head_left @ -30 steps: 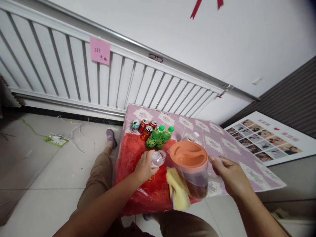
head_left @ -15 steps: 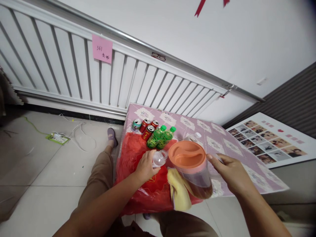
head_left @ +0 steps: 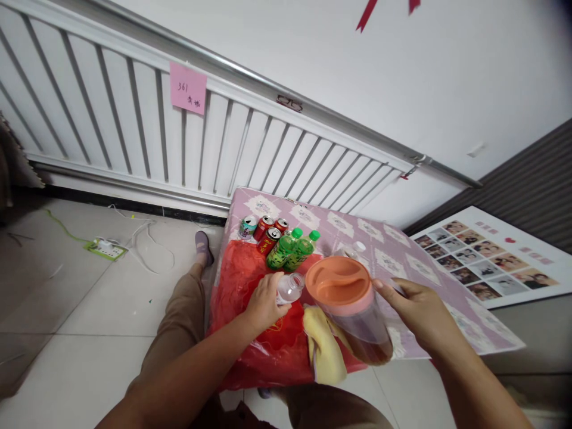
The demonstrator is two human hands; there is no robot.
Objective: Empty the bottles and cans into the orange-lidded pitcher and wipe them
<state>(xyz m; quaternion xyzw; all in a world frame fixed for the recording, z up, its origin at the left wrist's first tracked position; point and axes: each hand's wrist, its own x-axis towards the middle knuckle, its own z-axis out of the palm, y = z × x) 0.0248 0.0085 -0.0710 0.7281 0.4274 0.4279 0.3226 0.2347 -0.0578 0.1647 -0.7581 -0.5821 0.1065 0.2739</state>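
My left hand [head_left: 264, 304] is wrapped round a clear plastic bottle [head_left: 290, 288], whose uncapped mouth tilts right, close beside the spout side of a pitcher. This pitcher [head_left: 357, 325] is clear with an orange lid [head_left: 338, 280] and is tipped toward the bottle. Brown liquid lies in its lower end. Its handle is in my right hand [head_left: 413, 310], fingers closed round it. No stream between the two can be made out. Below them, a yellow cloth [head_left: 325, 345] lies over the edge of the red plastic covering [head_left: 236, 357].
Several drink cans [head_left: 269, 239] and two green bottles [head_left: 300, 251] stand behind my left hand. A clear bottle with a white cap [head_left: 357, 247] is behind the pitcher. The patterned tablecloth [head_left: 393, 262] meets a white radiator [head_left: 250, 137]. A photo board [head_left: 487, 256] leans at right.
The pitcher's lower end has swung slightly right and down, its liquid shifting with it. My left hand and the bottle stay nearly in place. The view has shifted slightly.
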